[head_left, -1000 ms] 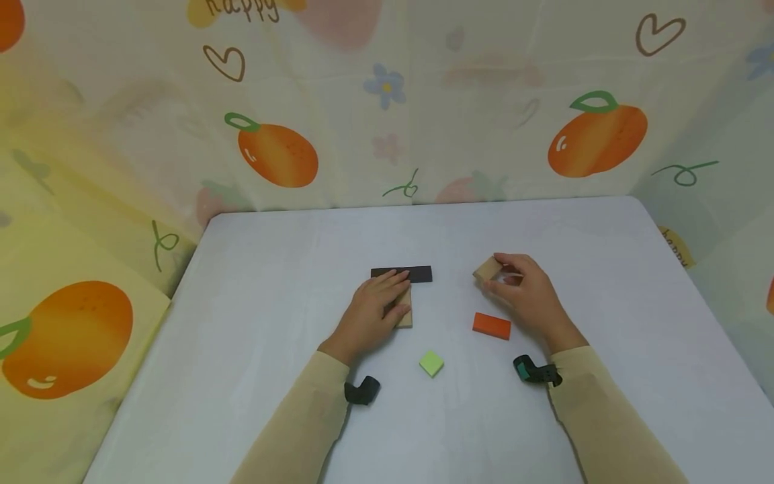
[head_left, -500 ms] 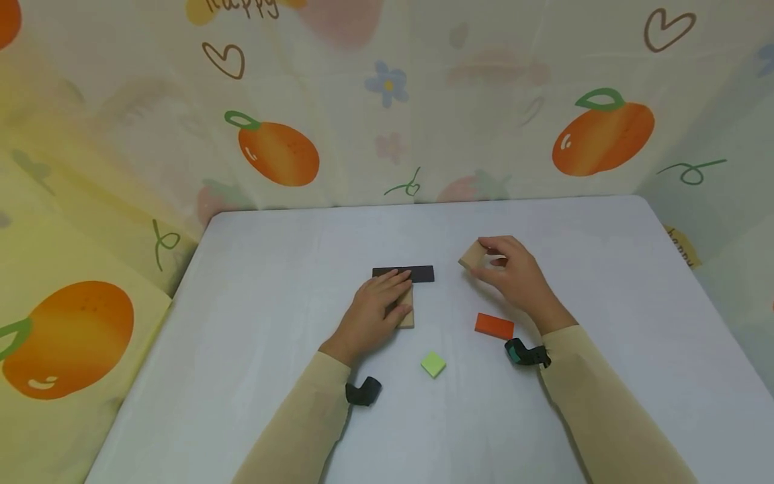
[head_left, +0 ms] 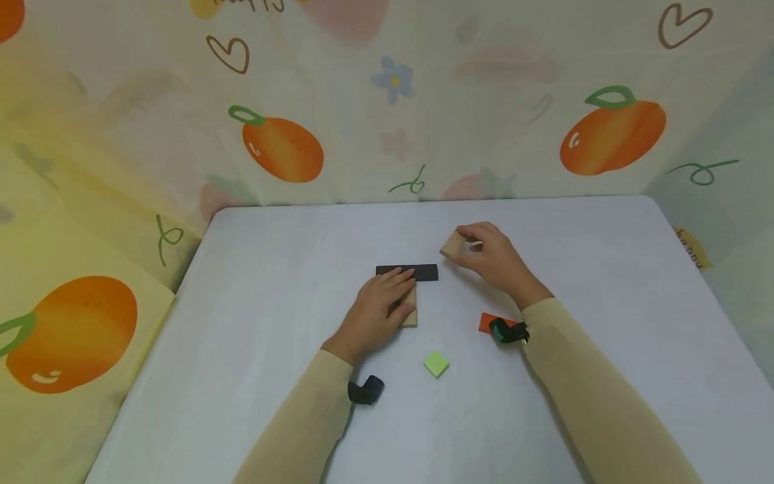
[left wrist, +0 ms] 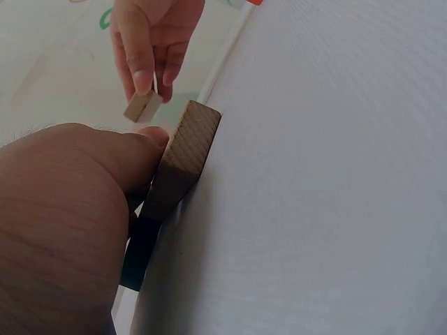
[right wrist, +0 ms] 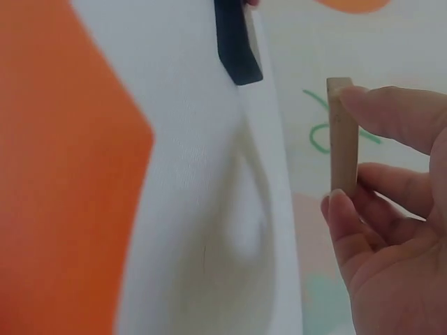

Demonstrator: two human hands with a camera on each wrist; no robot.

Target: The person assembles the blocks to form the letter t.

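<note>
My left hand (head_left: 375,309) lies over a plain wooden block (head_left: 410,320), its fingers stretched forward onto a black rectangular block (head_left: 427,272). These two form a T shape, the black one crosswise at the far end. The left wrist view shows the thumb touching the wooden block (left wrist: 192,139), most of which is hidden in the head view. To the right and farther back, my right hand (head_left: 496,259) pinches another light wooden block (head_left: 451,244) between thumb and fingertips. In the right wrist view this block (right wrist: 343,146) appears edge-on, raised above the tabletop.
On the white table (head_left: 290,282), an orange rectangular block (head_left: 486,321) lies below the right forearm, partly covered by the wrist camera. A small light-green square block (head_left: 437,364) sits nearer, between the arms. A fruit-print cloth (head_left: 351,134) hangs along the back edge.
My right hand has moved left and away from me with its wooden block, nearing the black block's far side. The left hand stays in place; the view has shifted slightly.
</note>
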